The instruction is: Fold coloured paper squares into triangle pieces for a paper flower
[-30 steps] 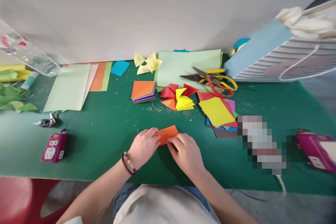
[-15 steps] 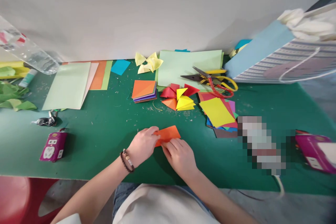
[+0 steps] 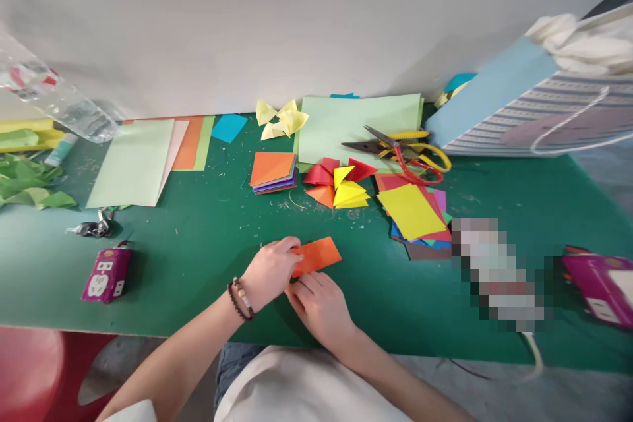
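An orange paper piece [image 3: 321,255], folded into a rectangle, lies on the green table [image 3: 208,264] in front of me. My left hand [image 3: 274,267] is closed on its left end, fingertips pressing the paper. My right hand [image 3: 319,303] bends its fingers at the paper's lower left edge, close to the left fingertips; what its thumb and fingers pinch is partly hidden. Beyond the hands sit folded red, orange and yellow paper pieces [image 3: 350,192] and a stack of small coloured sheets [image 3: 271,170].
Scissors [image 3: 415,158] and pliers [image 3: 368,146] rest on pale green paper [image 3: 331,112]. Coloured sheets [image 3: 413,211] lie to the right, near a paper bag [image 3: 499,105]. At the left are a bottle [image 3: 74,105], keys [image 3: 96,227], a purple carton [image 3: 107,275] and a glue stick [image 3: 61,149].
My right hand has slid left and slightly toward me along the orange paper's lower edge, close to my left hand. The left hand stays on the paper.
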`<control>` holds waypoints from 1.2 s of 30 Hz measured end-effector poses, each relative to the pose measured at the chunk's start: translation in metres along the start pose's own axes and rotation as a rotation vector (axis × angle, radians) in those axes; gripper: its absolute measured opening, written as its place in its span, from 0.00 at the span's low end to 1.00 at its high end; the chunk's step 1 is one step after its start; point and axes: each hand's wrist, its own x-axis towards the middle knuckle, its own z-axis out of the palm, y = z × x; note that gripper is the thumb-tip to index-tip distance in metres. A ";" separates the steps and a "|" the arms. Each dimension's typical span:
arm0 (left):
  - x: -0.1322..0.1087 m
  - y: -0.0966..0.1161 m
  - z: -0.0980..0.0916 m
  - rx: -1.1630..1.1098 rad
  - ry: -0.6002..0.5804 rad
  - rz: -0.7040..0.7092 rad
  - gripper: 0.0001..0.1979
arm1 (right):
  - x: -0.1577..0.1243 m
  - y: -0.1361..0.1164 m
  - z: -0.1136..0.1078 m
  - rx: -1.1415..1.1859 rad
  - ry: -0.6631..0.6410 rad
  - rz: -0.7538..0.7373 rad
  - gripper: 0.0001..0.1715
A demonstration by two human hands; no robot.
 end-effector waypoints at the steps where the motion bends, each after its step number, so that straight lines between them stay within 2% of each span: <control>1: 0.000 0.000 -0.001 0.002 -0.002 -0.001 0.11 | -0.001 0.001 -0.003 0.044 -0.004 0.010 0.18; 3: 0.000 0.001 -0.001 0.004 -0.004 0.002 0.11 | -0.002 0.009 -0.010 0.078 0.007 0.064 0.16; 5: -0.001 0.002 -0.002 0.002 -0.004 0.007 0.11 | -0.001 0.019 -0.016 0.015 0.041 0.130 0.14; 10: -0.006 0.002 -0.001 -0.012 0.040 0.018 0.10 | 0.004 0.025 -0.011 -0.124 -0.015 0.025 0.16; 12: -0.009 0.002 -0.001 -0.018 0.064 0.033 0.11 | 0.001 0.021 -0.009 -0.079 -0.040 0.050 0.16; 15: -0.013 0.006 0.001 0.001 0.076 0.031 0.11 | -0.007 0.022 -0.016 0.046 -0.028 0.169 0.11; 20: -0.015 0.026 0.018 0.123 0.122 -0.100 0.10 | -0.016 0.033 -0.029 0.133 0.044 0.289 0.10; 22: -0.016 0.035 0.027 0.181 0.137 -0.177 0.11 | -0.016 0.033 -0.028 0.143 0.031 0.294 0.10; 25: -0.019 0.043 0.036 0.228 0.186 -0.214 0.10 | -0.014 0.032 -0.023 0.125 0.006 0.289 0.09; 29: -0.027 0.048 0.043 0.182 0.333 -0.147 0.13 | -0.012 0.045 -0.024 0.084 -0.001 0.316 0.09; 31: -0.030 0.050 0.046 0.147 0.344 -0.102 0.14 | -0.011 0.053 -0.027 0.086 -0.008 0.321 0.10; 36: -0.028 0.052 0.057 0.058 0.383 -0.100 0.10 | -0.008 0.062 -0.032 0.116 -0.050 0.289 0.09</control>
